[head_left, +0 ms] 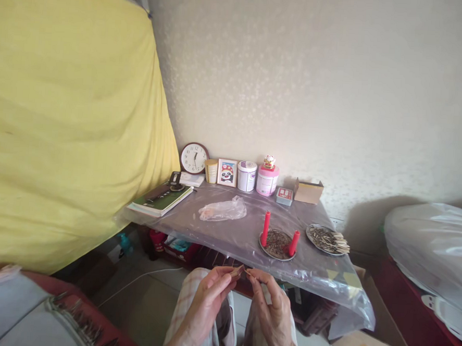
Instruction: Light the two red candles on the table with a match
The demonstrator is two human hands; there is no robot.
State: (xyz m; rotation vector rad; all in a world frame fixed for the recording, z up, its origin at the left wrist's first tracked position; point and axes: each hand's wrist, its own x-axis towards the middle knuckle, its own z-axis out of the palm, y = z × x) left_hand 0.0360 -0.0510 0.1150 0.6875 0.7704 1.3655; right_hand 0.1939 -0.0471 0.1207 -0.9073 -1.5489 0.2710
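Note:
Low over my lap, in front of the table edge, my left hand (pixel 213 297) pinches a small brown matchbox (pixel 238 271) between thumb and fingers. My right hand (pixel 272 306) is closed on a thin matchstick (pixel 247 271), its tip close to the box; whether they touch I cannot tell. Beyond my hands, two red candles, a tall one (pixel 265 228) and a shorter one (pixel 294 243), stand on a round metal plate (pixel 276 257) covered with small dark bits. A second plate (pixel 312 241) to its right carries similar bits and a bundle of pale sticks (pixel 341 243).
A crumpled plastic bag (pixel 224 210) lies mid-table on the plastic cover. Behind stand a clock (pixel 195 158), a framed picture (pixel 227 174), two tins (pixel 247 176) and a small cardboard box (pixel 308 192). Books (pixel 161 200) lie left; a yellow curtain (pixel 70 106) hangs beside them.

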